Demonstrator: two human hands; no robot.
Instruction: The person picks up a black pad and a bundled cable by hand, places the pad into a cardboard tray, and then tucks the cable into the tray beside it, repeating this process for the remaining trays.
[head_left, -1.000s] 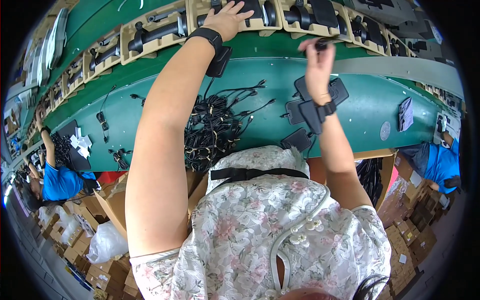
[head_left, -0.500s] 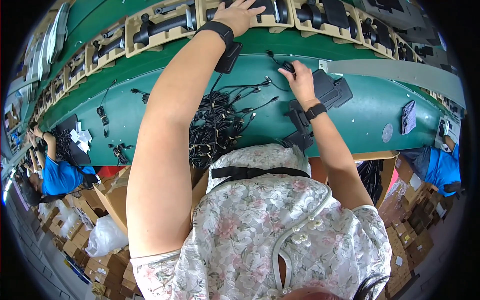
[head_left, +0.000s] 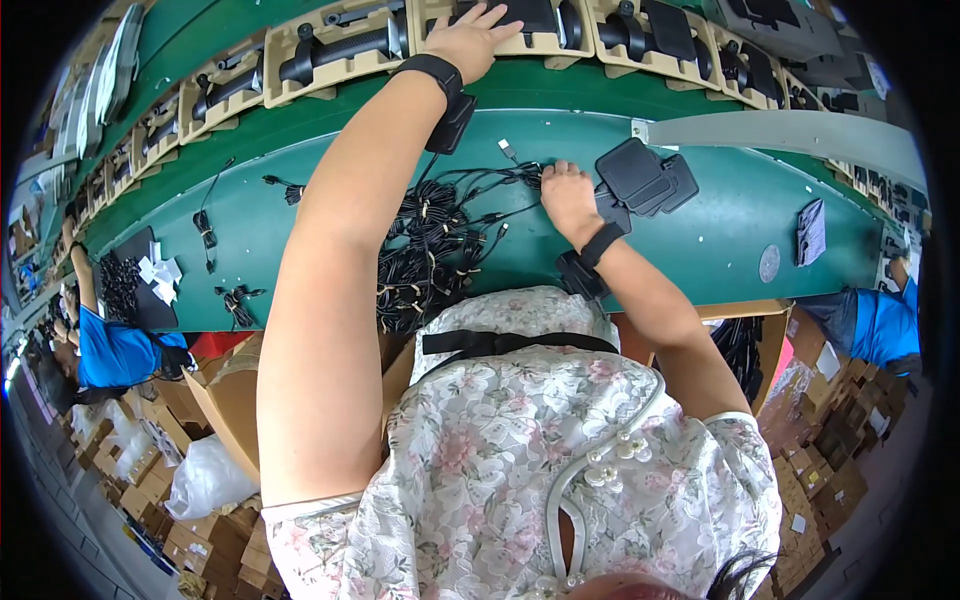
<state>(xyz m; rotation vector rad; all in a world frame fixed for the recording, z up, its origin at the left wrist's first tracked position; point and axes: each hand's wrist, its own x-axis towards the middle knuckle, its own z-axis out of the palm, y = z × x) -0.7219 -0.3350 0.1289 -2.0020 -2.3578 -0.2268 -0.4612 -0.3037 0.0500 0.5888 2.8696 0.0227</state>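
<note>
My left hand (head_left: pixel 472 45) reaches far forward, fingers spread flat on a black part in a tan moulded tray (head_left: pixel 432 22). My right hand (head_left: pixel 568 198) is low over the green table, its fingers curled closed at a bundled black USB cable (head_left: pixel 524 174); a light-coloured plug (head_left: pixel 507 149) sticks out beyond the bundle. To the left of this hand lies a large tangled pile of tied black cables (head_left: pixel 430 250). Just right of it are several flat black rectangular pieces (head_left: pixel 632 172). Each wrist wears a black band with a black box.
Similar trays (head_left: pixel 335 55) with black parts run in a row along the far side. A grey metal bar (head_left: pixel 780 135) arches over the right. Single cables (head_left: pixel 205 228) lie left, a folded grey cloth (head_left: pixel 811 232) right. People in blue work at both sides; cardboard boxes (head_left: pixel 205 545) stand below.
My right hand has come nearer and slightly left with the cable, toward the pile. The tray row has shifted slightly right; my left hand stays over it.
</note>
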